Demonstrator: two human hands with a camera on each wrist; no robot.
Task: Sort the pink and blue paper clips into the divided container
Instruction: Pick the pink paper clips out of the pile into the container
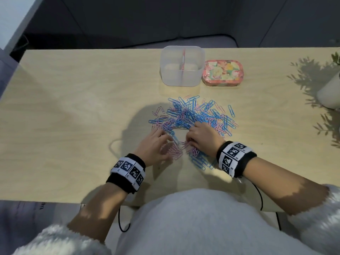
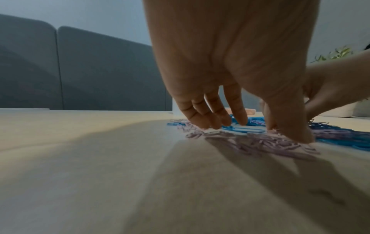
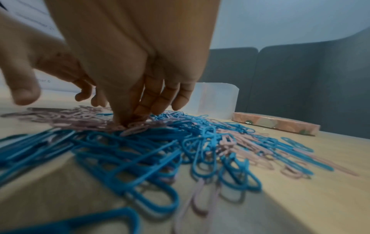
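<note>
A heap of mixed blue and pink paper clips point(image 1: 195, 115) lies mid-table. Nearer me lie a small pink cluster point(image 1: 175, 152) and a blue cluster point(image 1: 200, 161). The clear divided container point(image 1: 182, 66) stands behind the heap, with nothing visible in either half. My left hand point(image 1: 166, 137) reaches into the heap's near left edge, straight fingers point(image 2: 216, 120) touching clips and the thumb on pink clips point(image 2: 260, 144). My right hand point(image 1: 189, 139) is bent down at the heap's near edge, and its thumb and fingers pinch pink clips point(image 3: 136, 126). Blue clips point(image 3: 124, 158) spread under that wrist.
A flowered tin point(image 1: 222, 73) lies right of the container, almost touching it. A white plant pot point(image 1: 331, 92) stands at the table's right edge. Bare wood point(image 1: 73, 107) stretches to the left. A dark sofa sits beyond the far edge.
</note>
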